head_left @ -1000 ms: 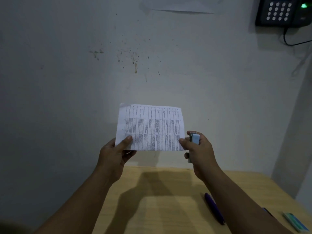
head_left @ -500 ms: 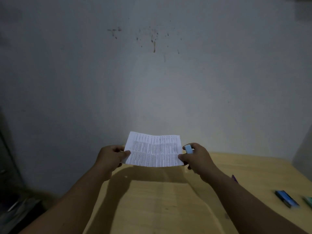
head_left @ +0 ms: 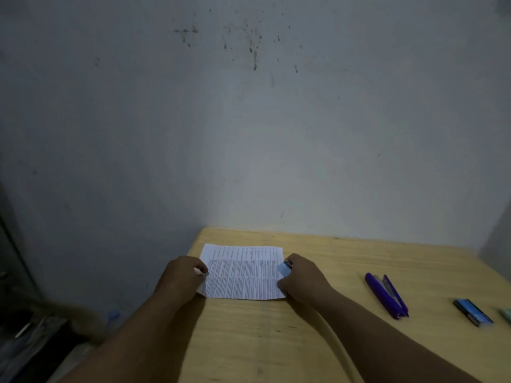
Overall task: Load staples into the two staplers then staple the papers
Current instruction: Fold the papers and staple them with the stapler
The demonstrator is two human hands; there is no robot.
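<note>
The printed papers [head_left: 242, 272] were laid flat on the far left part of the wooden table [head_left: 318, 341], close to the wall [head_left: 249, 134], with the long axis running left to right and the text lines parallel to it. The left edge was pinched by the left hand [head_left: 182, 277], fingers curled over it. A small light-blue stapler [head_left: 284, 268] was gripped in the right hand [head_left: 304, 280] at the right edge of the sheets, its nose pointed leftward onto the paper. To the right, a purple stapler [head_left: 385, 295] was left open, its long axis angled away toward the wall. Further right, a dark blue staple box [head_left: 472, 312] was set near the table edge.
</note>
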